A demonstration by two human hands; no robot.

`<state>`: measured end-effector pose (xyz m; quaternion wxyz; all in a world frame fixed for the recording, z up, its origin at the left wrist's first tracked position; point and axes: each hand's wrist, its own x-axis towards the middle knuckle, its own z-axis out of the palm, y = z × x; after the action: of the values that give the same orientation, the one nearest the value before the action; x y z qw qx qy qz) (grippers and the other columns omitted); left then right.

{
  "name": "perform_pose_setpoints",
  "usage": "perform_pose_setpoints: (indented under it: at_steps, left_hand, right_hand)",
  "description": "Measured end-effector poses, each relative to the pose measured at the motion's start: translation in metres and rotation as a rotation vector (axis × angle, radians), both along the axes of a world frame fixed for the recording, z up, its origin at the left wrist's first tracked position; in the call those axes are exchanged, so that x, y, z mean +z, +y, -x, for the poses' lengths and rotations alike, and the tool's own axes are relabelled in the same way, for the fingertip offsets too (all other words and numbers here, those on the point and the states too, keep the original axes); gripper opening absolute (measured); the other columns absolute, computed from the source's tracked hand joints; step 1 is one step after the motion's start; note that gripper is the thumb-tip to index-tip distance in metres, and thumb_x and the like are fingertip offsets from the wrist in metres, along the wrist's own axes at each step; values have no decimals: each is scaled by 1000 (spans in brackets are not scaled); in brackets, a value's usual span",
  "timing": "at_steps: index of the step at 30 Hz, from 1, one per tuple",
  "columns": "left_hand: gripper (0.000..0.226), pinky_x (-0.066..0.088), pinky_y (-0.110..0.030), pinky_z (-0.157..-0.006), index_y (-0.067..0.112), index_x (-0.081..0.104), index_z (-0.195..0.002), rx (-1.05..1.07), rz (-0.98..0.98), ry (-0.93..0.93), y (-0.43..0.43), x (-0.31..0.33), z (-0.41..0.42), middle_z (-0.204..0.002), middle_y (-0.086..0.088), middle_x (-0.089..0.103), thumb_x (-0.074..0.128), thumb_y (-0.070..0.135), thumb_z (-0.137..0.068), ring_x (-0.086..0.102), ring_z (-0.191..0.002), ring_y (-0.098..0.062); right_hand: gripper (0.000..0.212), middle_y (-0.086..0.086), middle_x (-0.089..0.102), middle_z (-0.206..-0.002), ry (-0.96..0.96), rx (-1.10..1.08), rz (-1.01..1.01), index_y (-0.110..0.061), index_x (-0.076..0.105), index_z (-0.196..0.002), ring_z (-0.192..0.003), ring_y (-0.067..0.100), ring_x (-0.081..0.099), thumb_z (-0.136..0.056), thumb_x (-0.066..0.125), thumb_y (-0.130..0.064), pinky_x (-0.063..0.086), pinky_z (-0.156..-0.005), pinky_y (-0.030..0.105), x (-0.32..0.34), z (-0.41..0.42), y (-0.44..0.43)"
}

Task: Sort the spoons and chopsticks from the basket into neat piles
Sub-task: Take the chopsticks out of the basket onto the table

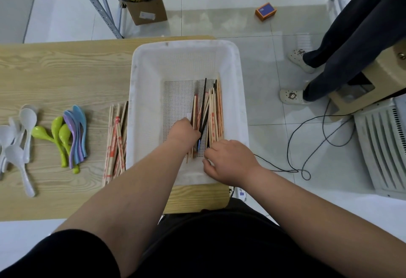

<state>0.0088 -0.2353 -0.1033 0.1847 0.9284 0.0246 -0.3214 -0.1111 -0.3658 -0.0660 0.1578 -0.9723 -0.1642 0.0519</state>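
Nearest, at the near wall of the white perforated basket (140, 102): right hand (229, 161), fingers bent, tips down at the near ends of the pale wooden chopsticks (216, 115). Cannot tell whether pinching any or just squaring them up.

Just past it, mid-basket: left hand (183, 131) curled round a small bundle including dark chopsticks (203, 102), gripped toward the near ends, far ends pointing at basket's far wall.

All chopsticks in basket along its right side, roughly parallel on the perforated floor. No spoons visible in basket, so probably the last batch.

Handling guess: light, stiff, smooth, prone to roll and fan out, not fragile. Best taken as a bundle near the middle with a full wrap, not a fingertip pinch, then tapped flush at one end. Dark ones likely slicker than the printed wood.

Just left of basket: sorted chopstick pile (115, 141) on wooden table (66, 69), somewhat crossed, wanting a tidy.

Further left of basket: purple and blue spoons (77, 130), green spoons (57, 128), white spoons (22, 132), grouped by colour, well apart from basket.

Beyond basket's far wall: cardboard box (148, 11), orange box (265, 11) on the floor. Right of basket: black cable (307, 137), bystander's legs
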Motion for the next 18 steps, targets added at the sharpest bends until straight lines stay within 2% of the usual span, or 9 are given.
perform_pose_setpoints:
  at_steps: [3, 10, 18]
  left_hand:
    - [17, 44, -30, -65, 7, 53, -96, -25, -33, 10, -1, 2, 0, -89, -8, 58, 65, 16, -89, 56, -81, -24]
    - [25, 44, -31, -71, 0, 56, -113, -120, -97, -14, -2, 1, 3, -111, -16, 65, 62, 12, -92, 64, -103, -30]
    - [26, 48, -32, -81, -3, 53, -123, -158, -164, 9, -1, 2, 4, -123, -17, 61, 49, 5, -98, 62, -113, -30]
  right_hand:
    - [37, 1, 59, -71, 6, 2, 1, -15, 65, -74, -66, 24, 57, -90, 41, -38, 39, -59, 32, 1, 0, 0]
    - [35, 0, 58, -70, 10, 2, 20, -15, 63, -73, -65, 23, 55, -90, 42, -37, 34, -58, 31, 1, -1, 0]
    - [37, -1, 58, -70, 38, 0, 20, -15, 63, -74, -65, 22, 54, -90, 39, -37, 34, -58, 30, 3, -1, 0]
